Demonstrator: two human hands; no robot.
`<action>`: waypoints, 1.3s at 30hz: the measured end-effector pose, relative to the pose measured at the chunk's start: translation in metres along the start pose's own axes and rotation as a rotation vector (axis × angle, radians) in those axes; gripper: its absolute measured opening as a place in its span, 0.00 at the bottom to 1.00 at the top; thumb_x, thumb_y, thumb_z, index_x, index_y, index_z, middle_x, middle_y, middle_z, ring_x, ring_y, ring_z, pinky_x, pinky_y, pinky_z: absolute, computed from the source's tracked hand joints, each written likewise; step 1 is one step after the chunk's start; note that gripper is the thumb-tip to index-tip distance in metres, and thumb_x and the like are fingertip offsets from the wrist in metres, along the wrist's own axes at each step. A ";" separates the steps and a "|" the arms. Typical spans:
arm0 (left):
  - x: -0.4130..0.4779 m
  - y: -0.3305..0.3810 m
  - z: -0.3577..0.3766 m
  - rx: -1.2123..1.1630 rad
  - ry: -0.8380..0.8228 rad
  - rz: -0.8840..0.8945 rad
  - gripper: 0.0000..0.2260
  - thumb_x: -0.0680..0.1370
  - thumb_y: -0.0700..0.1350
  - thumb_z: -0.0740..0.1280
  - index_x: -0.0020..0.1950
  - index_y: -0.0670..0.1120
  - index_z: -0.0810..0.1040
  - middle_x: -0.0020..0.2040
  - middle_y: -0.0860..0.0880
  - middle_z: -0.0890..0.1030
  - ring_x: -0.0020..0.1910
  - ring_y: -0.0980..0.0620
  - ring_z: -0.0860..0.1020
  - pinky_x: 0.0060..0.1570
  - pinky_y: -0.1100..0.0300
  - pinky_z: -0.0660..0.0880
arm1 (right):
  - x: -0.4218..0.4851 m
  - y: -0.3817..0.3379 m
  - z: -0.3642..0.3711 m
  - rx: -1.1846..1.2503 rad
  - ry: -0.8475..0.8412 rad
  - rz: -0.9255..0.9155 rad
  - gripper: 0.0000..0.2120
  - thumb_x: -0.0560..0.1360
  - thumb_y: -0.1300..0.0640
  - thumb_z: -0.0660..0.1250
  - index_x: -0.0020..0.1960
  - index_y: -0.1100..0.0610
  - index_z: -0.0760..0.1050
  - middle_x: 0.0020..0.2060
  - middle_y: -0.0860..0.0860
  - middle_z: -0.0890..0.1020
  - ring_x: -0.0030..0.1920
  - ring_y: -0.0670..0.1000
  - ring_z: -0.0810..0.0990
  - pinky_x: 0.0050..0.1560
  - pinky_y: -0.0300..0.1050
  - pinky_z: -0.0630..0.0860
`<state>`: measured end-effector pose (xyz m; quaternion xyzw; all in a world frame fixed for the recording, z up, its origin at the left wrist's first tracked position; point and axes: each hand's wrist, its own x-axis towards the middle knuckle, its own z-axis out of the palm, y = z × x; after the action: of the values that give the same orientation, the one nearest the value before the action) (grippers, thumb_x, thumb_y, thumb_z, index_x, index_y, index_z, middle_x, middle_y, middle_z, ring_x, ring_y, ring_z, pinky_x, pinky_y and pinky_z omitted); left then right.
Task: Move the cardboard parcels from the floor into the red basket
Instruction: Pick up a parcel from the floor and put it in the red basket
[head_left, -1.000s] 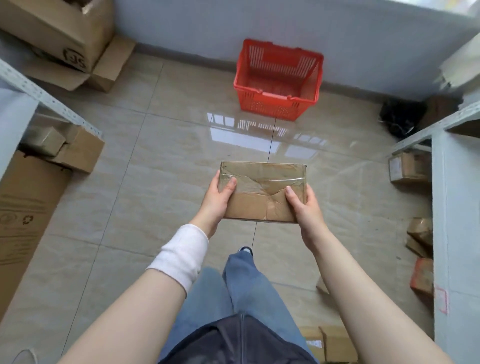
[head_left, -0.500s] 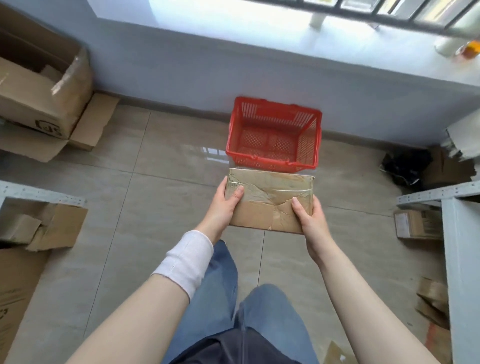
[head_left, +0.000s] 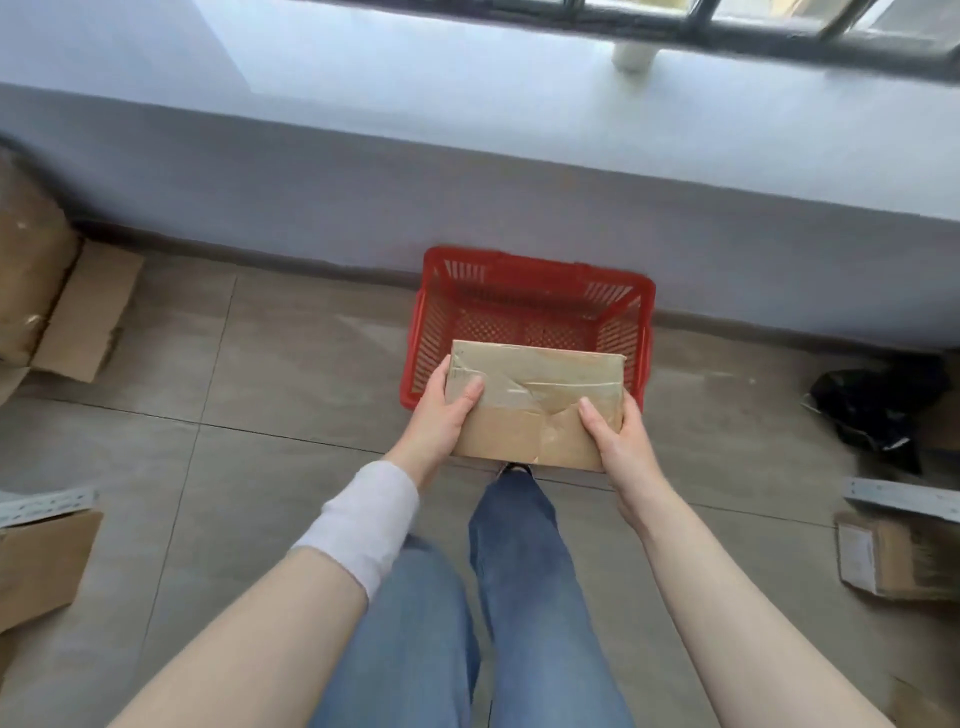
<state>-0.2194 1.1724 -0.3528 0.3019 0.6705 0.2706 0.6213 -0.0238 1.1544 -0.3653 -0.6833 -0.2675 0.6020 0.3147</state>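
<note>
While I stand over the red basket (head_left: 537, 261), both hands are clamped on one cardboard parcel (head_left: 535, 400), held off the floor (head_left: 270, 384) at about waist level.

Grip: left hand (head_left: 435, 418) on the parcel's left short edge, thumb lying on the taped top face. Right hand (head_left: 619, 437) on the right short edge, thumb likewise on top. The fingers under the parcel are hidden, so I cannot tell how they are spread.

Key relation: the basket lies straight ahead of the grip and lower, set on the floor against the wall (head_left: 467, 208). The parcel's far edge overlaps the basket's near rim in this view. The parcel's long axis runs left to right, and the basket's longer side seems to run the same way, so no turn should be needed. Neither hand is clearly nearer; the left sits slightly further forward.

Basket interior: the mesh bottom shows with no parcel that I can see, though the near part is covered by the load.

Judgement: next is forward and down, then let go once the parcel is inside the rim. Another parcel (head_left: 893, 564) lies on the floor to my right.
</note>
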 end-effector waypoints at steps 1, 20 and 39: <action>0.018 0.001 0.004 0.001 0.007 -0.003 0.24 0.79 0.47 0.62 0.74 0.46 0.61 0.69 0.48 0.72 0.66 0.53 0.72 0.68 0.59 0.67 | 0.022 0.001 -0.001 -0.021 -0.008 0.010 0.29 0.74 0.52 0.67 0.72 0.54 0.61 0.66 0.51 0.74 0.64 0.49 0.74 0.68 0.48 0.69; 0.403 -0.153 0.016 0.353 0.224 -0.042 0.24 0.78 0.54 0.61 0.71 0.44 0.67 0.69 0.45 0.73 0.70 0.46 0.70 0.70 0.57 0.63 | 0.391 0.162 0.082 0.067 0.006 0.083 0.28 0.75 0.51 0.66 0.72 0.52 0.61 0.62 0.50 0.75 0.61 0.51 0.76 0.62 0.46 0.72; 0.461 -0.216 0.016 0.461 0.370 0.123 0.24 0.79 0.51 0.61 0.73 0.46 0.63 0.70 0.48 0.72 0.69 0.49 0.70 0.69 0.57 0.66 | 0.454 0.221 0.113 0.011 0.023 0.071 0.25 0.76 0.52 0.64 0.71 0.50 0.62 0.62 0.48 0.75 0.62 0.49 0.74 0.66 0.47 0.70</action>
<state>-0.2389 1.3685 -0.8223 0.4207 0.7964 0.1990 0.3861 -0.0787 1.3589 -0.8377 -0.6975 -0.2362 0.6064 0.3000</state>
